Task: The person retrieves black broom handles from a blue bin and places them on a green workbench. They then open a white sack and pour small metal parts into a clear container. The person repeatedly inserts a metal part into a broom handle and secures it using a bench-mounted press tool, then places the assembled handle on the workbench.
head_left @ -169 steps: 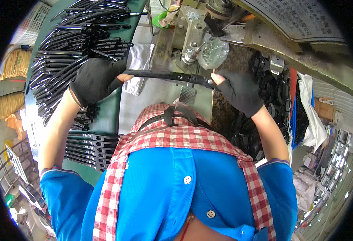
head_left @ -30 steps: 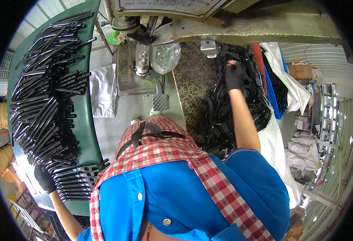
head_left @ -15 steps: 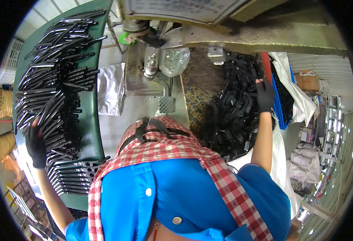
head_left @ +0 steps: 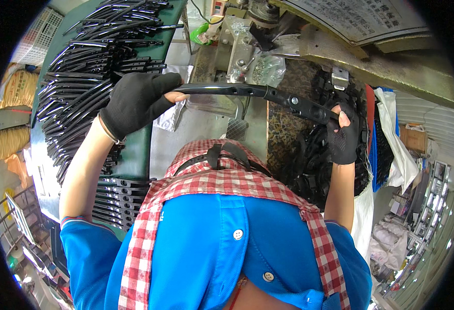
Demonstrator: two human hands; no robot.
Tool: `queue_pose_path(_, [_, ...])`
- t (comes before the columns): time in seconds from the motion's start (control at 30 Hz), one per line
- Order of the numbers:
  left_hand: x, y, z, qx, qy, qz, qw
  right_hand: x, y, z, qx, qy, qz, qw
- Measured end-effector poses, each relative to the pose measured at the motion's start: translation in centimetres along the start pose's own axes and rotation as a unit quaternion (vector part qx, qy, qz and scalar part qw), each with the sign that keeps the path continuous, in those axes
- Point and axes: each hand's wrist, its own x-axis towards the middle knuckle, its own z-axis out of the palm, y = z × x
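In front of my chest, my left hand (head_left: 136, 103), in a black glove with bare fingertips, is closed on the left end of a glossy black metal bar (head_left: 211, 89), slightly curved and with holes along it. At its right end the bar meets a matte black curved piece (head_left: 299, 106) with a silver round spot on it. My right hand (head_left: 343, 137), gloved alike, pinches the far end of that black piece. Whether the two parts are fastened together I cannot tell. Below the bar lies a dark pile of similar black pieces (head_left: 309, 150).
To the left, a green table (head_left: 143, 150) bears many glossy black bars (head_left: 77, 93). A metal press (head_left: 268, 15) stands ahead, with a clear bag of small silver parts (head_left: 268, 70) beside it. A blue crate (head_left: 379, 155) and white sacking (head_left: 392, 134) are at the right.
My left hand has come from the bar pile to the middle with a bar. My right hand, earlier over the black pieces, now holds a piece against the bar's end. The view has shifted.
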Motion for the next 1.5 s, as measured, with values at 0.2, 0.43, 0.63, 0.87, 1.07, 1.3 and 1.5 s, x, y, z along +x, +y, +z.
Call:
queue_pose_path(0.2, [-0.4, -0.4, 0.1, -0.038, -0.174, -0.037, 0.983, 1.3, 0.1, 2.0, -0.260, -0.096, -0.068, 0.958])
queue_pose_path(0.43, [-0.4, -0.1, 1.0, 0.006, -0.202, -0.075, 0.976, 2.4, 0.6, 8.5, -0.578, -0.238, -0.081, 0.776])
queue_pose_path(0.63, [-4.5, -4.0, 0.9, 0.043, 0.005, -0.055, 0.998, 3.7, -0.8, 10.2, -0.666, -0.288, -0.049, 0.687])
queue_pose_path(0.87, [-7.0, -5.7, 0.9, 0.050, 0.055, -0.182, 0.981, 4.2, 0.4, 9.4, -0.505, -0.281, 0.078, 0.813])
queue_pose_path(1.07, [-7.6, -5.2, 0.7, -0.064, -0.047, -0.290, 0.954, 5.0, -0.4, 10.7, -0.619, -0.286, 0.000, 0.731])
queue_pose_path(1.3, [-6.5, -5.9, 0.5, 0.082, 0.052, -0.186, 0.978, 5.4, 0.3, 10.0, -0.602, -0.308, 0.032, 0.736])
queue_pose_path(1.5, [-5.8, -5.9, 1.2, -0.003, 0.024, -0.241, 0.970, 5.9, 1.0, 9.5, -0.670, -0.238, -0.030, 0.702])
